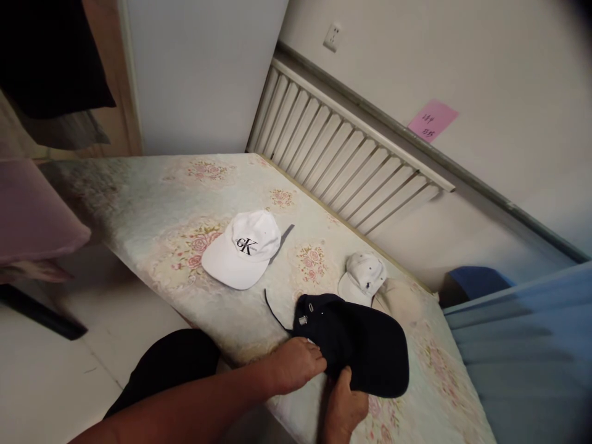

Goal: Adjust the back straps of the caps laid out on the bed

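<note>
A dark navy cap point(365, 345) lies on the floral mattress point(152, 197), its strap and metal buckle pointing left. My left hand point(298, 364) rests on the cap's near edge with its fingers curled onto the fabric. My right hand point(345, 404) pinches the cap's near rim between thumb and fingers. A white cap with a black logo point(243, 250) sits further back on the mattress. A smaller white cap point(363, 277) lies behind the dark one, beside a beige cap point(400, 302).
A white radiator point(342, 154) runs along the wall behind the mattress. A pink note point(432, 120) and a socket point(332, 37) are on the wall. A blue cloth point(522, 357) lies at right. Pink fabric point(32, 216) hangs at left above the pale floor.
</note>
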`<action>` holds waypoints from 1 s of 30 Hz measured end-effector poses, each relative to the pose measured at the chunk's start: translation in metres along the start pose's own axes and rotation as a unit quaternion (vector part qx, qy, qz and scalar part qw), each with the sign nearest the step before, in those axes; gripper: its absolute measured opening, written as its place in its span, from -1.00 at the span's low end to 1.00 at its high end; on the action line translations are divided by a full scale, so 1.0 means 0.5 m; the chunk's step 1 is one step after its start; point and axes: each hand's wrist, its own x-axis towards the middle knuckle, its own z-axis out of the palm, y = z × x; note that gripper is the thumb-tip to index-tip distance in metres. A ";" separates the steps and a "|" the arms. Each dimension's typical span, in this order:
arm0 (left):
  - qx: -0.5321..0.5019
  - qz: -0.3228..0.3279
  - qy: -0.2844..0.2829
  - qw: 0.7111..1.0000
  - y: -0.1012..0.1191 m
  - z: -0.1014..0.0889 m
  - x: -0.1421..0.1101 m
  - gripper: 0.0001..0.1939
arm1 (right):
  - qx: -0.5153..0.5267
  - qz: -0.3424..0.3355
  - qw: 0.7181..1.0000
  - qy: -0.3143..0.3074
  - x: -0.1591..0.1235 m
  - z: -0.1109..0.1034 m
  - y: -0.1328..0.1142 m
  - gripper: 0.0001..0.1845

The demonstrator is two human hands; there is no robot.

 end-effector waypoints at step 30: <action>0.043 -0.025 -0.006 0.999 0.002 0.006 -0.003 -0.96 | -0.008 -0.080 0.996 -0.041 0.000 0.011 -0.011 -0.56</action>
